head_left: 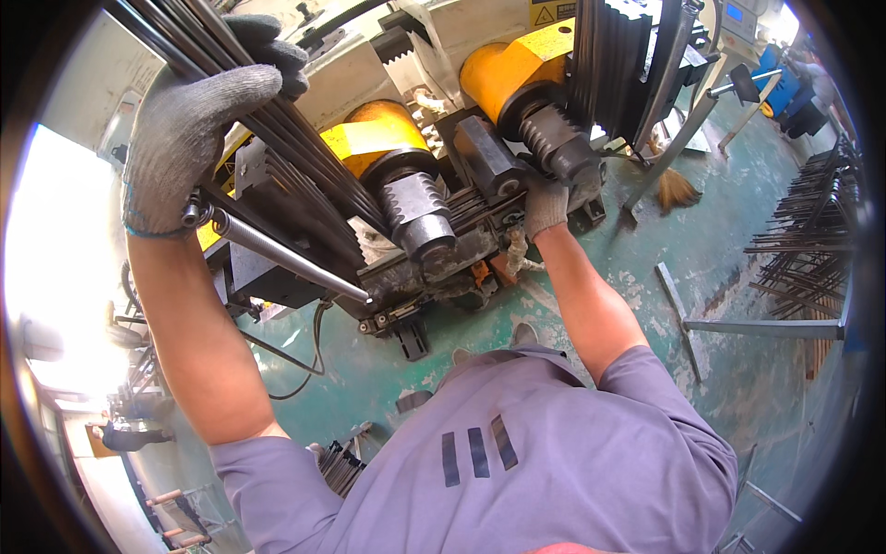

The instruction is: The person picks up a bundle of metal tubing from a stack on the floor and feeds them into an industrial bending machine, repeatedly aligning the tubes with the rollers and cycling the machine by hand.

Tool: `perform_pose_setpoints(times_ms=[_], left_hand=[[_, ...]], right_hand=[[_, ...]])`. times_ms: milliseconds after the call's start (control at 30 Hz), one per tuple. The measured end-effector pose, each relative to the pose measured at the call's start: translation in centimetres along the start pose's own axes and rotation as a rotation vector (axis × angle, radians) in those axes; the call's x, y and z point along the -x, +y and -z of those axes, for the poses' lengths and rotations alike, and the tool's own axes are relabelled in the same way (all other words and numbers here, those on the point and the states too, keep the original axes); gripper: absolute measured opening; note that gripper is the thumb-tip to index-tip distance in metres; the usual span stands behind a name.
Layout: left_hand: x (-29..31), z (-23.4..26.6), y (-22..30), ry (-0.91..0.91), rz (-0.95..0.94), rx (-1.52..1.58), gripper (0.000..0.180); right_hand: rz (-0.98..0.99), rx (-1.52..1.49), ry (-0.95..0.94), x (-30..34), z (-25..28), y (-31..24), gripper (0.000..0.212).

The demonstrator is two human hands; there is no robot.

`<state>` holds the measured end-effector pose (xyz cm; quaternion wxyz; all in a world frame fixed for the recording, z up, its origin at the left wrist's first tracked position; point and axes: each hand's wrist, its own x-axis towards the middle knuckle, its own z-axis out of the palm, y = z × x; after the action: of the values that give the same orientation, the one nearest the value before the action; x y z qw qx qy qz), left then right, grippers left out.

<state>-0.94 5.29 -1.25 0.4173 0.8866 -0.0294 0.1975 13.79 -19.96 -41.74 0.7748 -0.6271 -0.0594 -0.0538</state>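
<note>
My left hand (175, 138), in a grey knitted glove, is raised at the upper left. Its fingers wrap round a bundle of long dark metal rods (305, 152), which slants down toward the machine. Low at the machine's front, my right hand (546, 208), also gloved, reaches in beside a dark steel block (489, 157); its fingers are hidden there. Two yellow housings (374, 134) carry toothed steel cylinders (415, 208), one on either side of that block. A coil spring (286, 254) runs below my left wrist.
More dark bars (609, 74) stand upright at the machine's right. A broom head (678, 189) rests on the worn green floor. Piled thin rods (808, 231) lie at the far right, behind a grey metal frame (766, 329). A black cable (317, 346) hangs at the left.
</note>
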Motion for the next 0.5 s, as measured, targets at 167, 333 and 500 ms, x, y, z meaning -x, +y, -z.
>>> perform_pose_setpoints(times_ms=[167, 333, 500], left_hand=[[-0.1, -0.5, 0.4, 0.020, 0.020, 0.014, 0.049], [0.3, -0.5, 0.5, -0.012, 0.046, 0.117, 0.045], [0.2, -0.6, 0.1, 0.006, 0.042, 0.078, 0.045]], right_hand=[[-0.068, -0.173, 0.031, -0.2, -0.3, -0.3, 0.025], [0.008, -0.110, -0.006, 0.0, -0.4, -0.3, 0.026], [0.113, -0.051, 0.044, 0.3, -0.5, 0.4, 0.030]])
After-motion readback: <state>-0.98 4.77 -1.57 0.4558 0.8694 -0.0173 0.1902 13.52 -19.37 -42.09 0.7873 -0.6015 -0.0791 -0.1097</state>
